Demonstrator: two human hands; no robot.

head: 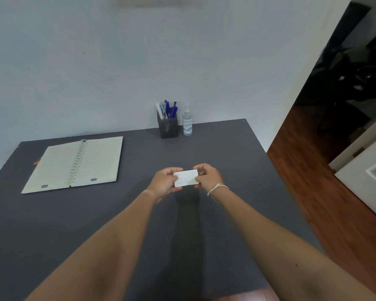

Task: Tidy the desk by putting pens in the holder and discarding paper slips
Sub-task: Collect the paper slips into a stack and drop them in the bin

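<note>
A small white paper slip (186,178) is held above the middle of the dark grey desk (215,153). My left hand (163,182) pinches its left end and my right hand (208,176) pinches its right end. Faint print shows on the slip. At the back of the desk stands a dark square pen holder (168,126) with several pens (168,109) upright in it, blue, black and white.
An open spiral notebook (78,164) lies on the desk's left side. A clear spray bottle (187,122) stands just right of the holder. The wall runs behind the desk. Wooden floor (308,181) and a white door (369,181) lie to the right.
</note>
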